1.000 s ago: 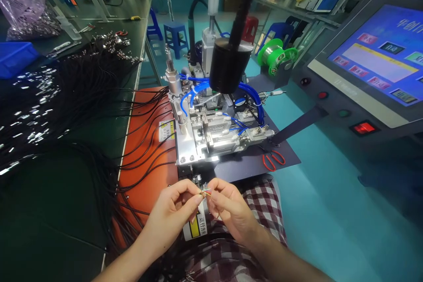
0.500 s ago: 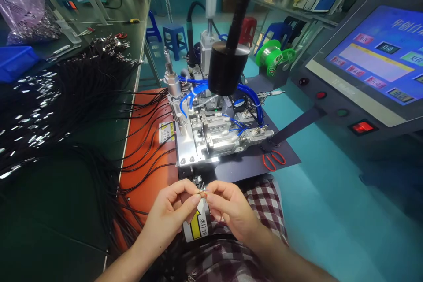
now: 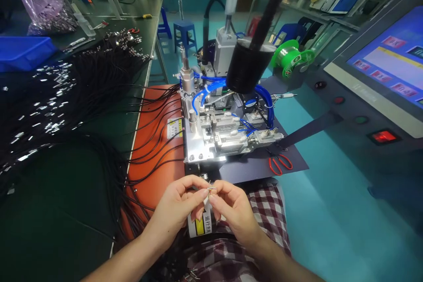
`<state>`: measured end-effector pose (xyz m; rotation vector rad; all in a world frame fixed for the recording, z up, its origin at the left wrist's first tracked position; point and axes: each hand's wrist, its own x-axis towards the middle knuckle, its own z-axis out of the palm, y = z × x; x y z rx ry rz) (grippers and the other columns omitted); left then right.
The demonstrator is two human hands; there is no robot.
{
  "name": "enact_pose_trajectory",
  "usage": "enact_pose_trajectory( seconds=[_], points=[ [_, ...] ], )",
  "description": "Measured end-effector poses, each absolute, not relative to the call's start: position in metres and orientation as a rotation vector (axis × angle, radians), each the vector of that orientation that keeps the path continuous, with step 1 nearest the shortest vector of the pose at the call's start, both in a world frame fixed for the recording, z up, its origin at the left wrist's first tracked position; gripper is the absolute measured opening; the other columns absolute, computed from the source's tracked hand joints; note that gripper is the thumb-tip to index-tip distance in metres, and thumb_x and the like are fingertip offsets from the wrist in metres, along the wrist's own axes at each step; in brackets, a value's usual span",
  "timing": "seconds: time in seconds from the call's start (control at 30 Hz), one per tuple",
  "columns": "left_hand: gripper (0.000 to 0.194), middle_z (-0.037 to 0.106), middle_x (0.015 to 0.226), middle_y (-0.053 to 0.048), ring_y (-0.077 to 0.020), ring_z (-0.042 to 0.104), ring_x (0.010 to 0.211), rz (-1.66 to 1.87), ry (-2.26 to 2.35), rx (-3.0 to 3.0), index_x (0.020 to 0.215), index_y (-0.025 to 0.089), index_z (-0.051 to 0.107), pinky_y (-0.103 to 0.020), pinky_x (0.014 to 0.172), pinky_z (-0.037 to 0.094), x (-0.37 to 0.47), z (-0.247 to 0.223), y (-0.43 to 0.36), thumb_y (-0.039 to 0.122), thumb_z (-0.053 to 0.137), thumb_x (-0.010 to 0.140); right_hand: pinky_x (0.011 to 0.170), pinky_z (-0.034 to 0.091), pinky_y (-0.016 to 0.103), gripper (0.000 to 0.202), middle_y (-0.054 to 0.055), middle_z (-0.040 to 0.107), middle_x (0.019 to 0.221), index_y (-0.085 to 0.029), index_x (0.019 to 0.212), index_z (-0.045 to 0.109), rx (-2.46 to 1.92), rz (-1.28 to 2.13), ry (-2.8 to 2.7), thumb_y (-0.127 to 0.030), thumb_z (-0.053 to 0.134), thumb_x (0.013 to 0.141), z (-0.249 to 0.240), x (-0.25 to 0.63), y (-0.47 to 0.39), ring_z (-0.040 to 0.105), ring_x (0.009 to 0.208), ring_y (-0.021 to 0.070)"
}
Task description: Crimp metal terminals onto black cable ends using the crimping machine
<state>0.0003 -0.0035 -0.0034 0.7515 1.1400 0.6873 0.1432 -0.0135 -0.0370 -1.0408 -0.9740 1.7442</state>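
Teal floor point(image 3: 330, 211) lay right of metal machine point(image 3: 228, 139) | left hand point(image 3: 180, 202): thumb and forefinger pinched fine wire ends point(image 3: 212, 188) | right hand point(image 3: 234, 211): curled beside them, grip indeterminable | wire position: between hands, near machine's closest edge

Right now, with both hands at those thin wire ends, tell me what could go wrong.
The left hand pinches thin, pale wire ends, with the right hand close beside them; a fine strand might bend or slip. Slim black cables bunch beside the left forearm and could snag on it. The red-handled scissors lie at the near edge of the dark flat plate and might be knocked off.
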Motion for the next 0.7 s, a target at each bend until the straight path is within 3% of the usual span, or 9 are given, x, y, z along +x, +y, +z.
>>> enact_pose_trajectory(
  seconds=[0.27,0.47,0.7],
  points=[
    [0.018,0.034,0.044,0.009,-0.0045,0.024,0.045,0.721,1.255,0.737,0.073,0.012,0.06,-0.018,0.043,0.016,0.004,-0.002,-0.003,0.029,0.066,0.072,0.052,0.038,0.022,0.017,-0.004,0.048,0.06,-0.017,0.07,0.054,-1.191,1.574,-1.099,-0.028,0.061,0.081,-0.039,0.141,-0.019,0.044,0.051,0.0082],
    [0.016,0.035,0.046,0.009,-0.0045,0.023,0.044,0.625,1.197,0.771,0.072,0.012,0.061,-0.019,0.043,0.014,0.002,0.007,-0.004,0.028,0.065,0.071,0.052,0.038,0.022,0.012,-0.001,0.056,0.077,-0.019,0.089,0.065,-1.014,1.7,-1.246,-0.027,0.058,0.082,-0.028,0.171,0.01,0.046,0.056,0.0085],
    [0.014,0.033,0.046,0.01,-0.0047,0.022,0.044,0.555,1.183,0.789,0.073,0.013,0.06,-0.02,0.043,0.013,-0.001,0.002,-0.004,0.026,0.062,0.071,0.057,0.035,0.024,0.008,-0.001,0.052,0.069,-0.018,0.07,0.069,-0.923,1.75,-1.36,-0.023,0.068,0.075,-0.03,0.165,0.018,0.046,0.064,0.0109]
  ],
)
